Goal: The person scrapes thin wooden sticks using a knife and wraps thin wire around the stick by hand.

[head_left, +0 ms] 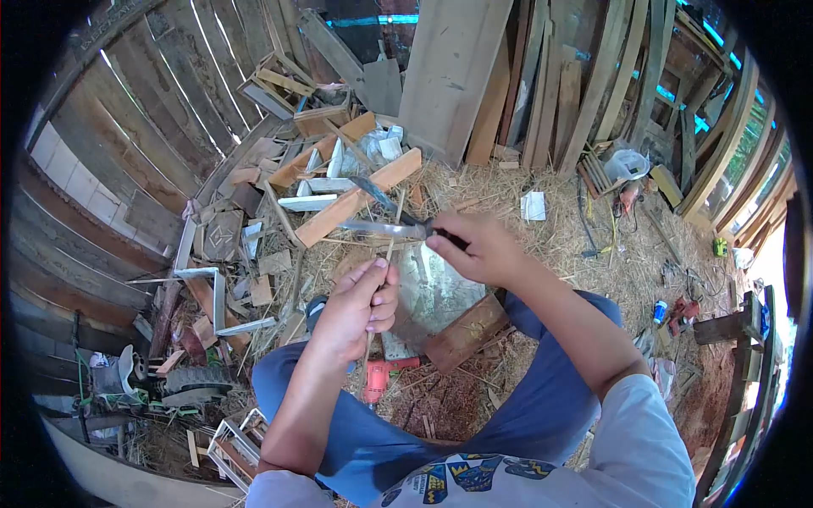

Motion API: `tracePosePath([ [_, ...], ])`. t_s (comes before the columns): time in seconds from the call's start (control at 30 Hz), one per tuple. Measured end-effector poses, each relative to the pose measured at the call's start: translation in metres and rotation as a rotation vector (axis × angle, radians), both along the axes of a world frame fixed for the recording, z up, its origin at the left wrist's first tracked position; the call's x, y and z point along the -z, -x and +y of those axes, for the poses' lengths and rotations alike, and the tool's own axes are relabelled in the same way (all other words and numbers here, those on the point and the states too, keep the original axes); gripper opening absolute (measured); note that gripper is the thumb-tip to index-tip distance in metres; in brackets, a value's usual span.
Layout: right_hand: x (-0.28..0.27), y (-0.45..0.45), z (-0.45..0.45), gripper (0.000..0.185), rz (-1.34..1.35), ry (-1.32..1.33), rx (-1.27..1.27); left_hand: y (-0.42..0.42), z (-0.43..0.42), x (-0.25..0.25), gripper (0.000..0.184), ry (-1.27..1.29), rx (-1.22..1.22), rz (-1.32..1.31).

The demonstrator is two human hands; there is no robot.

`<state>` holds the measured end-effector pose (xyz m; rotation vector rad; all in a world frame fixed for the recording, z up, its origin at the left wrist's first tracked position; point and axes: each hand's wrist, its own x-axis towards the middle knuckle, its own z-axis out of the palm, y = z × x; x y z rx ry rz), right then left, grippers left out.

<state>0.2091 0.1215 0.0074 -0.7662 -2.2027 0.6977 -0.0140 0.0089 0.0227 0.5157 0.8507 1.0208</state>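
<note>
My left hand (360, 309) is closed around a thin wooden stick (389, 251), which stands roughly upright with its top end poking out above the fist and its lower end below. In my right hand (478, 245) is the black handle of a knife (381, 229). Its long bright blade points left, just above the stick's tip; I cannot tell whether blade and stick touch. Beneath both hands lies a pale, worn flat panel (432, 279) on the ground. A brown wooden block (466, 333) rests against its near edge, between my legs.
A red power tool (378, 381) lies between my legs. Ahead, a wooden plank (360, 196) slants over a pile of offcuts. Tall boards (453, 76) lean on the back wall. Straw and shavings cover the ground. A white angled frame (218, 300) lies at left.
</note>
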Motion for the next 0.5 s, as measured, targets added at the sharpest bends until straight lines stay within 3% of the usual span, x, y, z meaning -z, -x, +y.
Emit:
tracePosePath([
  [0.07, 0.009, 0.002, 0.002, 0.028, -0.099, -0.13, -0.031, -0.004, -0.002, -0.004, 0.028, -0.03, -0.023, 0.114],
  [0.2, 0.004, 0.002, -0.003, 0.02, -0.149, -0.116, -0.028, -0.008, -0.003, 0.002, 0.028, -0.08, -0.043, 0.17],
  [0.3, 0.003, 0.0, -0.003, 0.026, -0.209, -0.206, 0.007, -0.016, -0.006, 0.001, 0.029, -0.123, -0.083, 0.291],
  [0.5, 0.011, 0.002, 0.004, 0.028, -0.222, -0.343, 0.103, -0.024, -0.011, 0.013, 0.03, -0.33, -0.178, 0.685],
])
